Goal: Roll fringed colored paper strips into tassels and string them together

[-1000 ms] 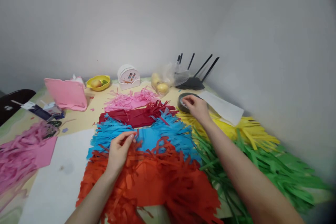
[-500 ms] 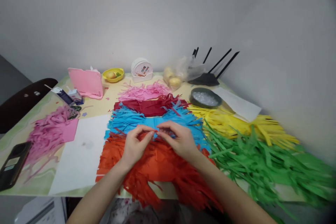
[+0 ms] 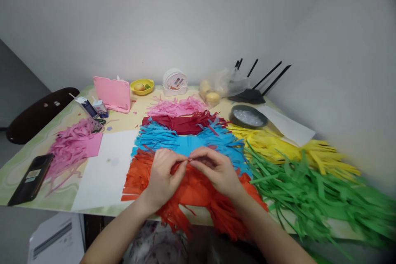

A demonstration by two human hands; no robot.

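Over the front of the fringed orange paper (image 3: 194,187), my left hand (image 3: 165,177) and my right hand (image 3: 215,169) meet fingertip to fingertip. Thumb and forefinger of each are pinched on a tiny orange-red bit, seemingly the end of an orange paper strip; most of it is hidden by the fingers. Just beyond the hands lies fringed blue paper (image 3: 187,142), then dark red fringed paper (image 3: 182,125) and pink fringed paper (image 3: 176,107). Green fringed paper (image 3: 309,185) and yellow fringed paper (image 3: 272,144) spread to the right of my right hand.
Left of the hands are a white sheet (image 3: 105,169), a phone (image 3: 31,179), another pink fringed piece (image 3: 74,144) and drink cartons (image 3: 86,107). Farther back stand a pink tablet case (image 3: 113,94), a yellow fruit bowl (image 3: 142,87), a dark round dish (image 3: 249,123) and a black router (image 3: 249,96).
The view has shifted, so the table things sit farther right. Both hands keep their pinch, fingertips still together; the left hand has turned to show more of its back.
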